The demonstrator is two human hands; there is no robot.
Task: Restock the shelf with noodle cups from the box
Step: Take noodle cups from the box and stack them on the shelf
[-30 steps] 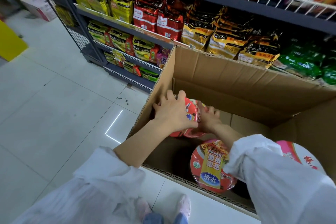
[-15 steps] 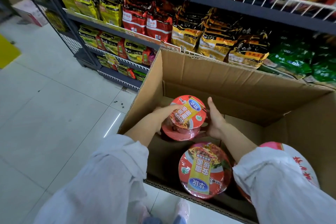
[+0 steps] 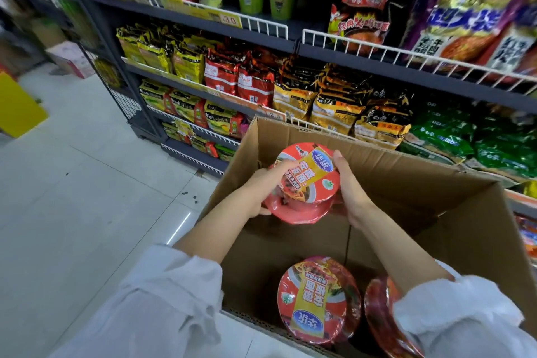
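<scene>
Gripping noodle cups (image 3: 305,183), left fingers (image 3: 283,166) half-hidden

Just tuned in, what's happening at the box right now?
A person is restocking from an open cardboard box standing on the floor in front of the noodle shelves. Both hands hold a stack of red noodle cups above the box: the left hand grips its left side and the right hand its right. The stack is not on a shelf yet. At least two more red noodle cups lie in the box near the person.
</scene>
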